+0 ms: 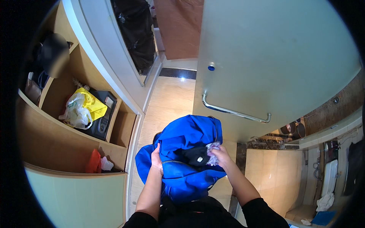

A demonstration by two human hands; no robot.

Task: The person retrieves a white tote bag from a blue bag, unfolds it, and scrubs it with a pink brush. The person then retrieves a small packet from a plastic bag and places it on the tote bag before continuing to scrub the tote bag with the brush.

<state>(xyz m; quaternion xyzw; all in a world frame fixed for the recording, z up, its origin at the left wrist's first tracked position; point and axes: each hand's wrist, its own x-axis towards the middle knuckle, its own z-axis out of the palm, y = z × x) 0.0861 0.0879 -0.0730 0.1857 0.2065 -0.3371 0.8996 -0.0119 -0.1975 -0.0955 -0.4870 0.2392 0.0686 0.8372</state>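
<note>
A large blue fabric bag (188, 133) hangs in front of my body, its mouth spread and its sides creased. My left hand (156, 159) is closed on the left edge of the bag's opening. At the opening's right side, my right hand (222, 155) pinches a crumpled white-and-purple patterned cloth (213, 153). Directly beside the cloth, a black fabric item (194, 155) with a small white patch lies in the mouth of the bag. What lies deeper inside the bag is hidden.
To my left, wooden shelves (91, 148) hold a yellow bag (93, 104), a dark keypad safe (103, 121) and a red bag (93, 162). A frosted glass door (273, 68) with a metal handle (235, 112) stands ahead and right. A white sink (330, 176) shows far right.
</note>
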